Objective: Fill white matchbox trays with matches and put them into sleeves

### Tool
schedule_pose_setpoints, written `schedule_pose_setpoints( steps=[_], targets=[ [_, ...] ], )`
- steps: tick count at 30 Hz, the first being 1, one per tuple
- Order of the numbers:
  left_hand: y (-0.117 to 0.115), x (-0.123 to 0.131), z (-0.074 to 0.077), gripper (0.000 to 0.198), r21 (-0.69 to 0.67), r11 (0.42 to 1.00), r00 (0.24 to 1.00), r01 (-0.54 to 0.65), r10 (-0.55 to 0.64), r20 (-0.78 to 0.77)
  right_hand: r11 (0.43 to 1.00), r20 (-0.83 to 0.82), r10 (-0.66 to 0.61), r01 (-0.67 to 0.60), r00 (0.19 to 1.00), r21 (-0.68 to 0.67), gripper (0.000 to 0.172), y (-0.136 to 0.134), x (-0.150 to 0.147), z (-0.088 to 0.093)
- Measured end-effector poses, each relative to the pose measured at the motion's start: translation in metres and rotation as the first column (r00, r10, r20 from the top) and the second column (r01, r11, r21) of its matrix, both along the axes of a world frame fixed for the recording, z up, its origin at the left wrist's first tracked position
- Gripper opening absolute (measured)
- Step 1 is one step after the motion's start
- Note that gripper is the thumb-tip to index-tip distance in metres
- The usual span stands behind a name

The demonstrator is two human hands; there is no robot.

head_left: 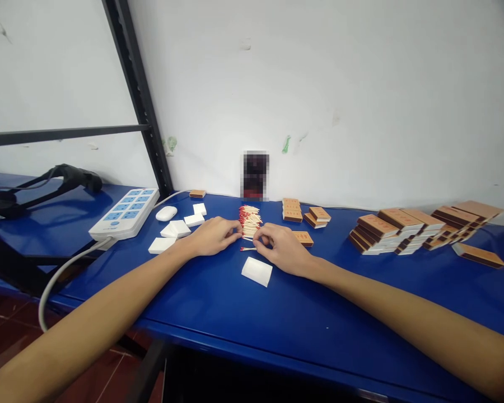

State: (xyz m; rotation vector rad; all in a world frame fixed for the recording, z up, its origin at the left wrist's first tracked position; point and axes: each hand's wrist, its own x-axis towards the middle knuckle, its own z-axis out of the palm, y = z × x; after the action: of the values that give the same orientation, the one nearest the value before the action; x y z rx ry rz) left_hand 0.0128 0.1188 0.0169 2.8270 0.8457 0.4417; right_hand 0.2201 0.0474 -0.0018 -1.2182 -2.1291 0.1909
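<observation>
A pile of red-tipped matches [250,221] lies on the blue table [218,308], between my two hands. At its left edge, my left hand [217,235] has its fingers curled close together; whether they grip a match is too small to tell. On the right side, my right hand [282,248] has thumb and forefinger pinched at the end of a single match [247,249] just in front of the pile. Nearer me lies a white piece [257,271]. An orange matchbox [303,239] is partly hidden behind my right hand.
Stacked matchboxes [397,228] stand at the right, smaller groups [292,209] behind my right hand. White pieces [176,228] and a white rounded case [166,213] lie left, near a power strip [126,214]. A black rack post [140,95] rises behind.
</observation>
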Motion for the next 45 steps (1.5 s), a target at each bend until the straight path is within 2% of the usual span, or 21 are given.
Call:
schedule_pose_setpoints(
  steps=[3,9,18,27,34,40,45],
  targets=[
    [-0.001,0.0005,0.0008,0.023,0.0,1.0,1.0,0.002,-0.002,0.005,1.0,0.024,-0.011,0.011,1.0,-0.015,0.009,-0.0008,0.0,0.0016],
    [-0.0032,0.0028,0.002,0.023,-0.002,1.0,1.0,-0.009,0.009,-0.006,0.982,0.018,0.023,-0.019,1.0,-0.188,0.008,-0.002,0.0003,0.0064],
    [-0.0052,0.005,0.0028,0.019,-0.016,1.0,1.0,0.003,-0.003,0.02,0.99,-0.001,0.051,-0.051,0.999,-0.132,0.008,-0.0035,0.0004,0.0076],
    [-0.0053,0.0052,0.0029,0.014,-0.057,0.998,1.0,-0.001,0.002,0.02,0.99,0.034,0.042,-0.037,0.999,-0.132,0.007,-0.0034,0.0006,0.0068],
    [-0.0062,0.0049,0.003,0.012,-0.071,0.997,0.999,0.005,-0.002,0.039,0.99,-0.005,0.043,-0.043,0.999,-0.136,0.008,-0.0021,0.001,0.0063],
    [-0.008,0.0041,0.0042,0.01,-0.102,0.995,0.999,0.02,-0.016,0.039,0.991,-0.045,-0.081,0.076,0.996,-0.109,0.011,0.0014,0.0015,0.0045],
    [-0.0096,0.0042,0.0058,0.01,-0.133,0.99,0.999,0.044,-0.039,0.038,0.99,0.02,-0.1,0.101,0.995,-0.094,0.02,0.0039,0.0025,0.0012]
  ],
)
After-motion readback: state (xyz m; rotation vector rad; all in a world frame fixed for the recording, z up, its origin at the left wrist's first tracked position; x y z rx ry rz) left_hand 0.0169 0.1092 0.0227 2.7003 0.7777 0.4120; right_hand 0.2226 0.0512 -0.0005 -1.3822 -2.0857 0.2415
